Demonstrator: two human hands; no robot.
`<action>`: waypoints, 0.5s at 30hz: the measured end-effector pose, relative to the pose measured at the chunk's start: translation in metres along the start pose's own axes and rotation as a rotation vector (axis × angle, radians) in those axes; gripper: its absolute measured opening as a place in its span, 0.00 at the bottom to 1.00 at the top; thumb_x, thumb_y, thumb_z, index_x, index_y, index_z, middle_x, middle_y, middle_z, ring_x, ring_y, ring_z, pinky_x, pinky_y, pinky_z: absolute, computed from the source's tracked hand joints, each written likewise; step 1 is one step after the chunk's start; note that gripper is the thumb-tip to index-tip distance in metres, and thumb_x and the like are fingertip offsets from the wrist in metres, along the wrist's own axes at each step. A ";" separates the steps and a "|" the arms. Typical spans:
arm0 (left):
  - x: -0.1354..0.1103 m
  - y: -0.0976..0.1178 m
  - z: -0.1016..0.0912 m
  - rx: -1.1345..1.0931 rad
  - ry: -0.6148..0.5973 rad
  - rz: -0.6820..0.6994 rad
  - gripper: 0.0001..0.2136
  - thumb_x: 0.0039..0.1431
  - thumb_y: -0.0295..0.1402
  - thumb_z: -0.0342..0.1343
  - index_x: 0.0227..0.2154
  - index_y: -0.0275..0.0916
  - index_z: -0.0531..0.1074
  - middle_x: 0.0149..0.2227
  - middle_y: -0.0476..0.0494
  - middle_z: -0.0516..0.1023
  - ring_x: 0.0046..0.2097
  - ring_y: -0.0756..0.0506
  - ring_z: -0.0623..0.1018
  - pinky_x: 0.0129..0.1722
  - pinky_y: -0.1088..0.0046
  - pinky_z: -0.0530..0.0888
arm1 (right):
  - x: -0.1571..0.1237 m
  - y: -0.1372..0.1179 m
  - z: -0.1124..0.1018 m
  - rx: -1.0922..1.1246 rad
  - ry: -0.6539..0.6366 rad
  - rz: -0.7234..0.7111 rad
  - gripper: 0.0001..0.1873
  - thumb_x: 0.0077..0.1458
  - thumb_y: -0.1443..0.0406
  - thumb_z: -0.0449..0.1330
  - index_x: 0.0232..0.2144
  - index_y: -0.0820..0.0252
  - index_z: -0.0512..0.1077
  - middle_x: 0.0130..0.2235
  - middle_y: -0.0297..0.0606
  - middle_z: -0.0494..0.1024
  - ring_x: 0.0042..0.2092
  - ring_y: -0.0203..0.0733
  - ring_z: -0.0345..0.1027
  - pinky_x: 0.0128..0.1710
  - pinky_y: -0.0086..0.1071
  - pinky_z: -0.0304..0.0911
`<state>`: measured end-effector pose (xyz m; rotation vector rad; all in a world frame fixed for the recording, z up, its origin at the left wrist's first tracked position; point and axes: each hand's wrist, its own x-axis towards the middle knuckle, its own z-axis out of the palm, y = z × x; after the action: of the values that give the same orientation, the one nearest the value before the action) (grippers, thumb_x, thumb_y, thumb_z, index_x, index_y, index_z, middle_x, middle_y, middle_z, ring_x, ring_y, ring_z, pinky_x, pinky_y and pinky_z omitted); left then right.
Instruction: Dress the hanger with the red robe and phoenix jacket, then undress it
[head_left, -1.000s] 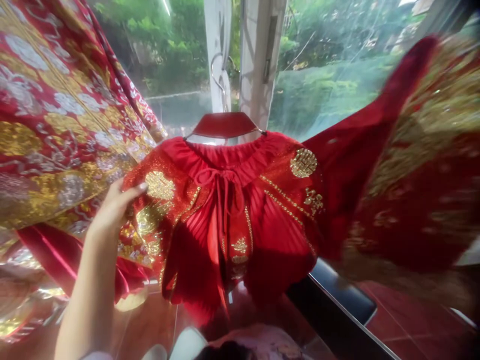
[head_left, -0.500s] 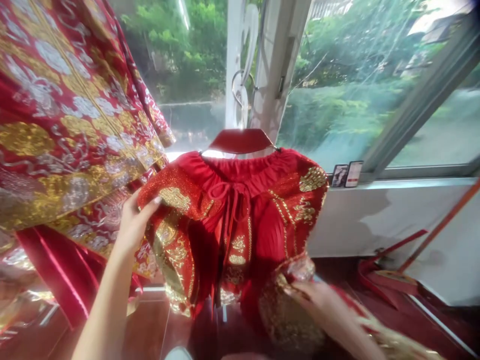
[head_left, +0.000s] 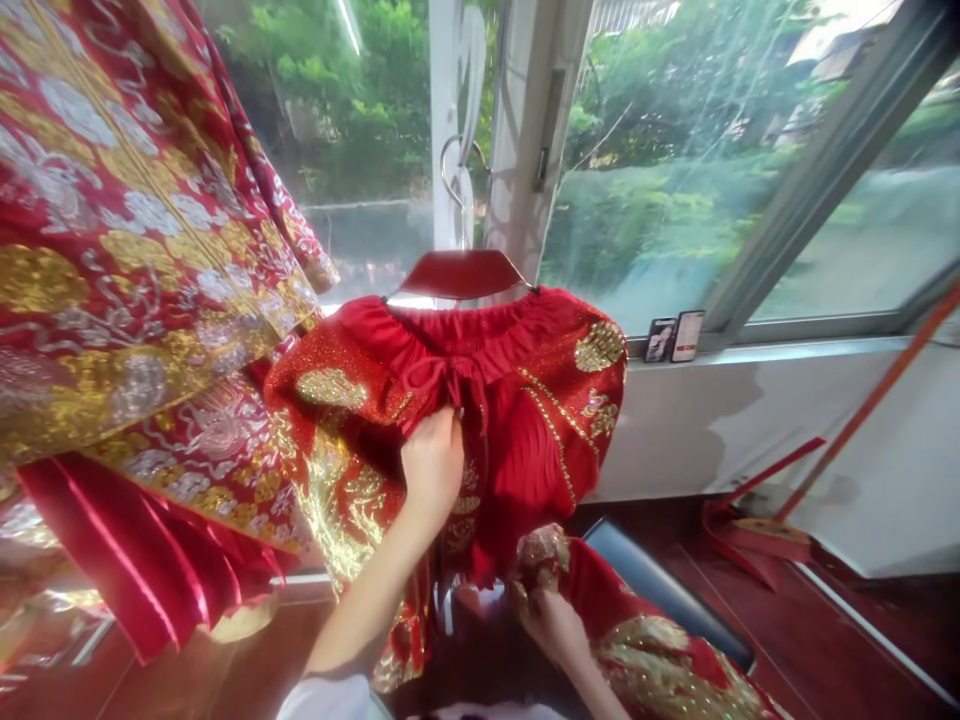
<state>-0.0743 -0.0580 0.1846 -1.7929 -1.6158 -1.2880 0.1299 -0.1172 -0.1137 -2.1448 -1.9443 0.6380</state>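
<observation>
A red pleated skirt (head_left: 532,425) with gold embroidery and beaded lines hangs from a hanger with a red top (head_left: 471,274). Its gathered waist has a red tie cord (head_left: 439,374) knotted in a bow at the front. My left hand (head_left: 433,460) is closed at the front, just under the bow; its fingertips are hidden, and it seems to grip the hanging cord ends. Lower right, my right hand (head_left: 553,622) is closed on a bunched edge of red and gold embroidered cloth (head_left: 544,548), which trails toward the bottom right.
Another red garment (head_left: 135,250) with gold and silver embroidery hangs at the left. Two phone-like items (head_left: 673,338) lean on the window sill (head_left: 795,350). A dark flat-topped object (head_left: 667,590) stands behind the cloth. A red dustpan and broom (head_left: 772,535) rest against the wall.
My left hand has left the skirt's left side and moved right to below the bow, closing there. My right hand has shifted left and lower with the cloth. The view has turned slightly right.
</observation>
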 end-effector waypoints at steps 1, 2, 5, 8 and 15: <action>-0.003 -0.003 0.001 -0.033 -0.006 -0.011 0.08 0.62 0.25 0.50 0.36 0.34 0.75 0.31 0.39 0.80 0.31 0.44 0.79 0.33 0.70 0.73 | -0.003 0.003 0.006 -0.001 -0.003 0.002 0.14 0.56 0.59 0.51 0.26 0.50 0.76 0.32 0.40 0.81 0.39 0.53 0.78 0.33 0.37 0.68; -0.007 -0.007 0.000 -0.070 0.000 -0.021 0.08 0.62 0.25 0.50 0.35 0.34 0.75 0.31 0.39 0.80 0.32 0.45 0.79 0.34 0.71 0.73 | -0.006 0.008 0.011 0.000 -0.002 0.013 0.15 0.57 0.59 0.50 0.28 0.50 0.76 0.33 0.41 0.81 0.38 0.54 0.78 0.32 0.38 0.68; -0.018 -0.012 -0.013 -0.242 -0.033 -0.096 0.05 0.60 0.28 0.52 0.31 0.36 0.72 0.30 0.42 0.79 0.31 0.46 0.78 0.33 0.73 0.72 | -0.008 0.035 0.017 0.016 0.002 0.029 0.17 0.58 0.60 0.47 0.31 0.54 0.76 0.31 0.45 0.81 0.35 0.55 0.78 0.30 0.38 0.67; -0.023 -0.014 -0.023 -0.491 -0.163 -0.242 0.05 0.60 0.32 0.53 0.30 0.38 0.68 0.27 0.48 0.75 0.28 0.50 0.75 0.30 0.77 0.70 | -0.006 0.060 0.021 0.018 -0.067 -0.044 0.16 0.58 0.62 0.48 0.30 0.55 0.76 0.30 0.45 0.81 0.35 0.54 0.78 0.30 0.36 0.67; -0.038 -0.025 -0.016 -0.775 -0.068 -0.453 0.16 0.64 0.45 0.48 0.26 0.40 0.63 0.19 0.56 0.55 0.22 0.52 0.55 0.22 0.76 0.56 | -0.029 0.095 0.041 -0.062 -0.154 -0.107 0.13 0.50 0.66 0.53 0.29 0.55 0.79 0.32 0.45 0.82 0.39 0.57 0.78 0.35 0.39 0.68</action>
<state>-0.0995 -0.0856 0.1542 -1.9293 -1.7631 -2.3302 0.1969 -0.1642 -0.1837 -2.0658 -2.1684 0.7526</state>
